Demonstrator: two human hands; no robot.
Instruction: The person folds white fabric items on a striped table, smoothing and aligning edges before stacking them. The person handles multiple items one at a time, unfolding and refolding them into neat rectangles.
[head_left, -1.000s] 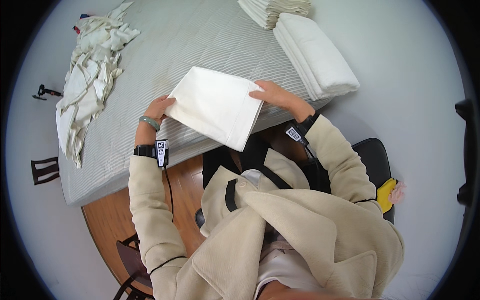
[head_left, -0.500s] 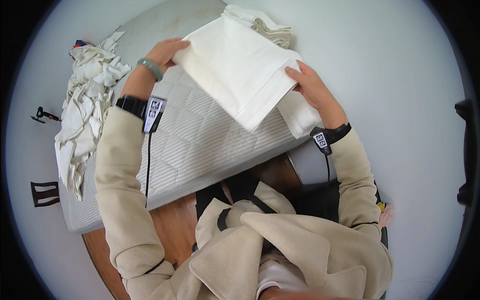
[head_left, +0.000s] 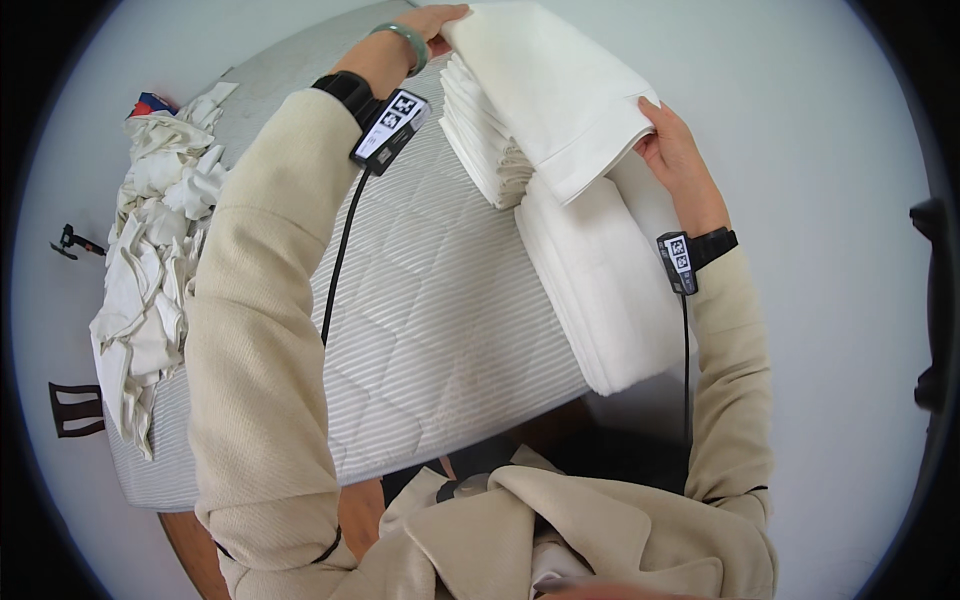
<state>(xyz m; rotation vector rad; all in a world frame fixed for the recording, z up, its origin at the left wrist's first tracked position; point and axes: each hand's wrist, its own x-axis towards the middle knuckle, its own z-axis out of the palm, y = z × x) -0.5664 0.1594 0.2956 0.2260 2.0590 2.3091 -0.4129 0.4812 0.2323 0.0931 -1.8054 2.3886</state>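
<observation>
A folded white cloth stretches between my two hands at the far edge of view. My left hand is closed on its far left corner, fingers partly hidden. At the near right corner my right hand pinches the cloth, thumb on top. Beneath and left of it stands a stack of folded white cloths; whether the held cloth touches that stack I cannot tell. Nearer to me lies a thick, fluffy folded white pile, partly covered by the held cloth's near corner.
All of this is above a striped, quilted mattress. A loose heap of crumpled white cloths lies along its left side, with a red and blue package behind. A pale wall runs along the right. A dark chair stands at the left.
Both hands have carried the white cloth farther away and to the right, over the stack. My view has shifted, bringing more of the fluffy pile into sight.
</observation>
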